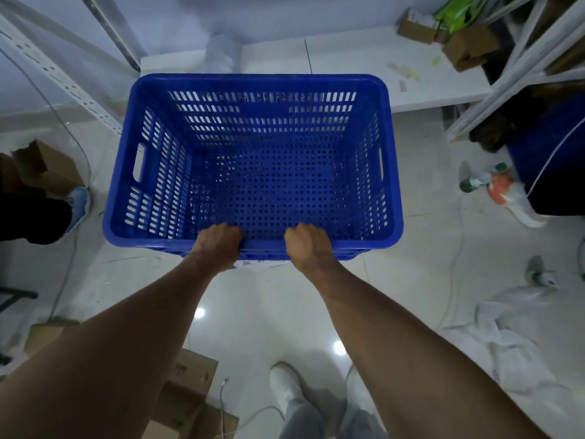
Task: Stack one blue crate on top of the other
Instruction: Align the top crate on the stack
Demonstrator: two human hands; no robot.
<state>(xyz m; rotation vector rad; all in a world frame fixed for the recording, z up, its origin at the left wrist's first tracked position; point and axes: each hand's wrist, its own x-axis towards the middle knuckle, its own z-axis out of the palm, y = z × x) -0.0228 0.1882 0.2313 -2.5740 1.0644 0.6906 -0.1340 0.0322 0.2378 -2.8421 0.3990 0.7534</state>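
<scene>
floor (262, 315): glossy pale tile, cardboard boxes (190, 391) | left hand (218, 245), right hand (308, 247): curled gripping blue crate (253, 153) near rim

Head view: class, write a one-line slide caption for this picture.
Both hands, left and right, grip the near rim of an empty blue crate above a tiled floor.

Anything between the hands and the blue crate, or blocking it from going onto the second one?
Nothing between them: the left hand and the right hand both already grip the near rim of the blue crate, which is empty. A second rim edge peeks out just under the near rim; whether that is the other crate cannot be told, so the path is unclear.
</scene>
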